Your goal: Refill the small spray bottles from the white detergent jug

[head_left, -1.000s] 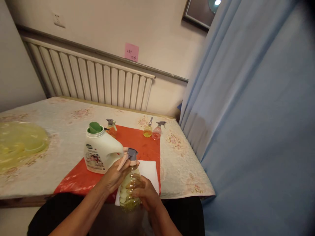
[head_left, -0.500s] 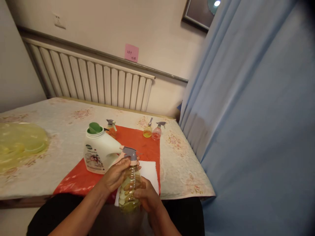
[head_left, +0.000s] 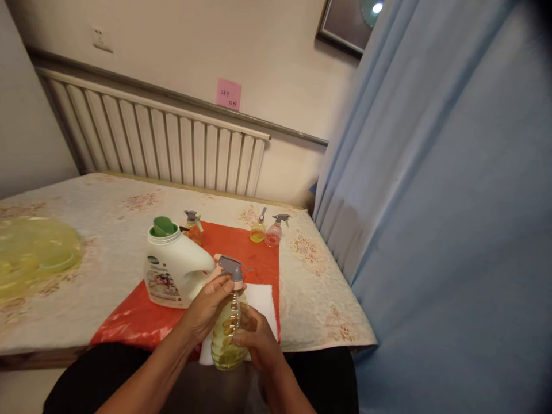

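I hold a clear ribbed spray bottle [head_left: 227,339] of yellowish liquid upright over the table's near edge. My right hand [head_left: 255,343] wraps its body from the right. My left hand [head_left: 207,305] grips the neck just under the grey and pink trigger head [head_left: 229,268]. Behind the bottle lies a folded white cloth [head_left: 259,299] on an orange-red mat [head_left: 142,319]. A white detergent jug [head_left: 175,269] with a green cap stands on the mat just left of my hands.
Three small spray bottles stand farther back: an orange one [head_left: 194,225], a yellow one [head_left: 258,229] and a pink one [head_left: 275,231]. A yellow plastic heap [head_left: 37,253] lies at the left. A blue curtain [head_left: 431,201] hangs at the right, a radiator [head_left: 164,144] behind the table [head_left: 319,299].
The trigger head has turned, its nozzle now pointing more to the right, with my left hand shifting around the neck. The bottle stays in about the same place.
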Tool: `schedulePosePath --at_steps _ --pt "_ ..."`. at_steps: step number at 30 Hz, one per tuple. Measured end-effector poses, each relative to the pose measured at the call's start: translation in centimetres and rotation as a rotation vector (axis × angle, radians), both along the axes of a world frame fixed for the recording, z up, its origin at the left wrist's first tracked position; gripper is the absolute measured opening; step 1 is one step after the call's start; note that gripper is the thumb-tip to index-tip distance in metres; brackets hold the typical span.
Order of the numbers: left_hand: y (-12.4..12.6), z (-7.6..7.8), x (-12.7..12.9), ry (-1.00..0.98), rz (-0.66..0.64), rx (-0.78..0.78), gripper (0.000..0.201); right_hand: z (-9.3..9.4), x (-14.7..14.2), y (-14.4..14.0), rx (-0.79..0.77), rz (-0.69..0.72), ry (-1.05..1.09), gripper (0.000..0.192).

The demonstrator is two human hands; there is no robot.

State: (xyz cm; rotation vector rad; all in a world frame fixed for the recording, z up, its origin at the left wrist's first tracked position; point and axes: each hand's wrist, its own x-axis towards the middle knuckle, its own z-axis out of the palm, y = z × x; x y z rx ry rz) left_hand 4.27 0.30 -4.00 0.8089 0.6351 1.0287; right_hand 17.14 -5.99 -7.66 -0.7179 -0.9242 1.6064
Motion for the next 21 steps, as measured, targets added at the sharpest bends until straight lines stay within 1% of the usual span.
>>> schedulePosePath --at_steps 3,6,10,12,16,18,21 --pt "-0.1 -0.1 -0.2 -0.003 -0.011 0.009 0.025 -0.5 -0.1 0.0 0.013 0.010 0.012 0.058" --pt "-0.2 0.0 -0.3 -0.015 -0.015 -0.012 0.027 -0.9 -0.3 0.0 0.017 0.021 0.010 0.058" --pt "-0.2 0.4 -0.1 0.007 -0.001 -0.021 0.030 -0.8 -0.1 0.1 0.015 0.008 -0.013 0.059" --pt "-0.2 0.5 0.2 0.041 0.032 -0.002 0.031 -0.6 0.1 0.3 0.016 -0.010 -0.056 0.060" --pt "0.0 0.4 0.6 0.140 0.096 0.087 0.027 -0.3 0.6 0.5 0.005 -0.060 -0.145 0.063" --pt "0.0 0.1 0.6 0.168 0.097 0.113 0.026 -0.3 0.9 0.6 0.016 -0.051 -0.168 0.064" --pt "-0.1 -0.1 0.7 0.170 0.058 0.117 0.026 -0.4 1.1 0.7 0.041 -0.007 -0.174 0.063"
